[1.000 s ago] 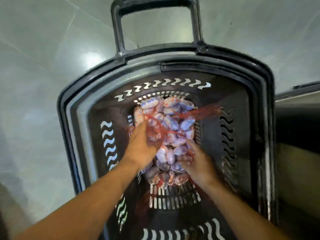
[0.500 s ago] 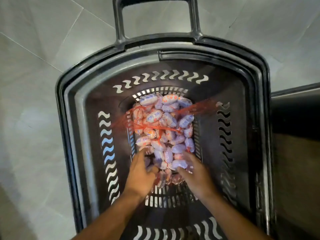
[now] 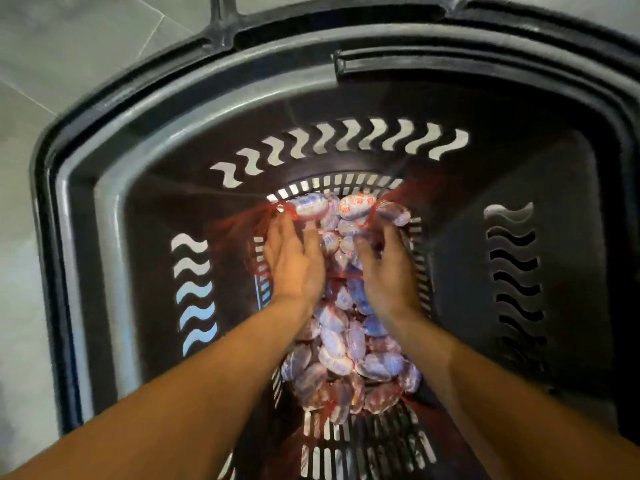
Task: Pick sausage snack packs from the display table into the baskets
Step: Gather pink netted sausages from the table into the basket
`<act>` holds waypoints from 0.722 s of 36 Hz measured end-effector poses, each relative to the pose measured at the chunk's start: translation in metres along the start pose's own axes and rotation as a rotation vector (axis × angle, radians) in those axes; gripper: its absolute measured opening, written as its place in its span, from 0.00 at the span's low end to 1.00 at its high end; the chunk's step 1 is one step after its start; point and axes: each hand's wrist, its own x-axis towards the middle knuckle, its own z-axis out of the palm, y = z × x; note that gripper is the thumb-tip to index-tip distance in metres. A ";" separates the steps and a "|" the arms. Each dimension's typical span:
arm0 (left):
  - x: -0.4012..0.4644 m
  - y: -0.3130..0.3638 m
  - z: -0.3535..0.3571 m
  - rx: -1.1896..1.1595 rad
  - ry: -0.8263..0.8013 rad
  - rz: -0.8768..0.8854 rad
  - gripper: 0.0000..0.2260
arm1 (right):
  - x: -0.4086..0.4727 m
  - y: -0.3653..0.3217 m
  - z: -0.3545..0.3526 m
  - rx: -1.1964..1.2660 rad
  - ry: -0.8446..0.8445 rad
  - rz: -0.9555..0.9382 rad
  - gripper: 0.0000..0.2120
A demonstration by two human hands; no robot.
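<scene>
A black slotted plastic basket (image 3: 114,258) holds red-netted packs of white-and-purple wrapped sausage snacks (image 3: 349,348) along its floor; the left hand (image 3: 294,265) and right hand (image 3: 389,271) rest flat-fingered on them.

both forearms are bare to the frame's lower edge, with no sleeve showing, and the left hand (image 3: 294,263) and right hand (image 3: 389,271) are ungloved.
</scene>
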 end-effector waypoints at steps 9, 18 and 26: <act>0.009 -0.002 0.019 -0.128 0.192 -0.012 0.18 | 0.030 0.009 0.006 0.046 0.134 0.055 0.12; -0.002 0.013 0.003 -0.195 0.295 0.090 0.14 | 0.001 0.005 0.001 0.125 0.206 0.035 0.16; -0.046 0.036 -0.030 -0.153 0.250 0.047 0.13 | -0.069 -0.023 -0.029 0.144 0.261 0.243 0.19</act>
